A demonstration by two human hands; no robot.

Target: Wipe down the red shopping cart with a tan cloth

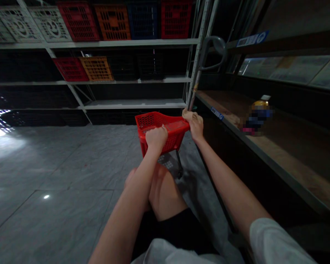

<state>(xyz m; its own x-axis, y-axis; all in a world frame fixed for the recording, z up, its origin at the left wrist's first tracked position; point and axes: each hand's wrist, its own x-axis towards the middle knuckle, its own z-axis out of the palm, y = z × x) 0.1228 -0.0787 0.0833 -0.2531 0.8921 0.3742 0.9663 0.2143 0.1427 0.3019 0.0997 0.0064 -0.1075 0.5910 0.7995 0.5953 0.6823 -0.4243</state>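
A small red plastic shopping cart (176, 125) with perforated sides stands in front of me on a dark leg. My left hand (156, 138) is closed around its near rim, knuckles up. At the cart's right end, my right hand (195, 125) is wrapped over the edge, its fingertips partly hidden. The part of the cart's interior that shows, toward the far left side, has bare perforated walls; the rest is hidden by the rim and my hands.
Metal racks (112, 44) ahead carry several plastic crates (112, 22). Close on my right runs a wooden shelf (286, 157) with a blurred, white-capped bottle (260, 113) near its edge. A grey loop handle (213, 53) stands at the rack post. Grey floor (57, 161) extends to the left.
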